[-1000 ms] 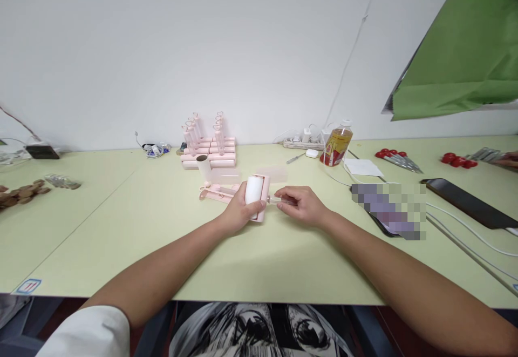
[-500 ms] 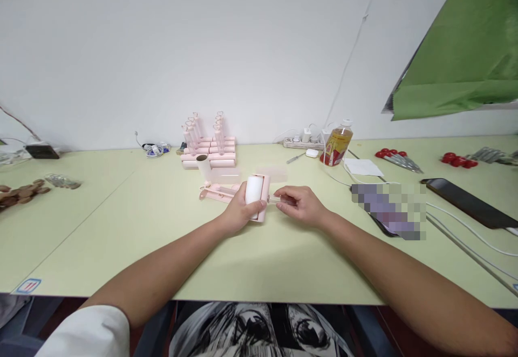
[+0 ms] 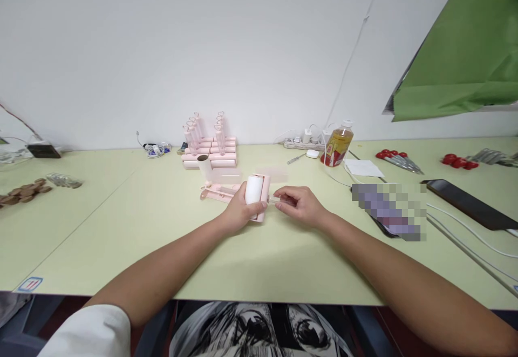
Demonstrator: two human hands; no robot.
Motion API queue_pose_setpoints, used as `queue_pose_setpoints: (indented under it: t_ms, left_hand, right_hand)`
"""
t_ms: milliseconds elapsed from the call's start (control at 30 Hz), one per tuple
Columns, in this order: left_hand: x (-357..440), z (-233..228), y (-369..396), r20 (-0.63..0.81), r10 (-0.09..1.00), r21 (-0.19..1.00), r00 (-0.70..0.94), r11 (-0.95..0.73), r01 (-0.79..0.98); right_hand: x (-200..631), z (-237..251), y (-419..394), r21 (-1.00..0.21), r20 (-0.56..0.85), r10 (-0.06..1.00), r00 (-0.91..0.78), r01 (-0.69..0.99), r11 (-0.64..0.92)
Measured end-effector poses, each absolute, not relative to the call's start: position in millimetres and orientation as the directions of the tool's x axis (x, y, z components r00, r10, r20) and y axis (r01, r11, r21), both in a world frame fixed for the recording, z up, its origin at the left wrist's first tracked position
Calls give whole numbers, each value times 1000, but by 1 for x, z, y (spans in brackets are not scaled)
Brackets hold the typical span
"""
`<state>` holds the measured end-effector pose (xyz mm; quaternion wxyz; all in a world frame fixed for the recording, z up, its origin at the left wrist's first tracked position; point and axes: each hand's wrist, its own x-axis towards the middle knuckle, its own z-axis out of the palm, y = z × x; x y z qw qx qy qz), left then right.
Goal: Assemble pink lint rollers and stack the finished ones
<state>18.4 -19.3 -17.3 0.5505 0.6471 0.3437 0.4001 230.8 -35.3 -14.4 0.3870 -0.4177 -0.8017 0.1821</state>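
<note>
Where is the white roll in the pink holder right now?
In the head view, the white roll is near the middle, in the pink holder gripped by your left hand, just left of your right hand, nearer you than the upright tube.

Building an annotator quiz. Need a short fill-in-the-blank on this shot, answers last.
1. The left hand grips a pink frame bearing a ____ roll.
2. The right hand is nearer the bottle than the ____ hand is.
3. The sheet hanging at upper right is ____.

Answers: white; left; green
</note>
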Motion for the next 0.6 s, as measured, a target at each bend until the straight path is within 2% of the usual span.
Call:
queue_pose_setpoints:
  t_ms: [233, 333, 400, 500, 600]
  left_hand:
    - [23, -11, -17, 153, 929, 986, 338, -168, 16]
    - [22, -11, -16, 164, 931, 985, 327, -170, -10]
    - [20, -11, -14, 167, 942, 986, 290, -161, -45]
    - [15, -11, -6, 146, 963, 984, 227, -118, -134]
    - [10, -10, 0, 138, 972, 980, 192, -106, -168]
  right_hand:
    - [238, 2, -33, -560, 474, 775, -419, 535, 632]
    - [242, 4, -32, -592, 456, 787, -416, 518, 617]
    - [250, 4, -29, -687, 429, 835, -345, 475, 549]
    - [268, 4, -18, -806, 387, 917, -93, 449, 386]
    - [283, 6, -10, -711, 360, 931, 59, 663, 233]
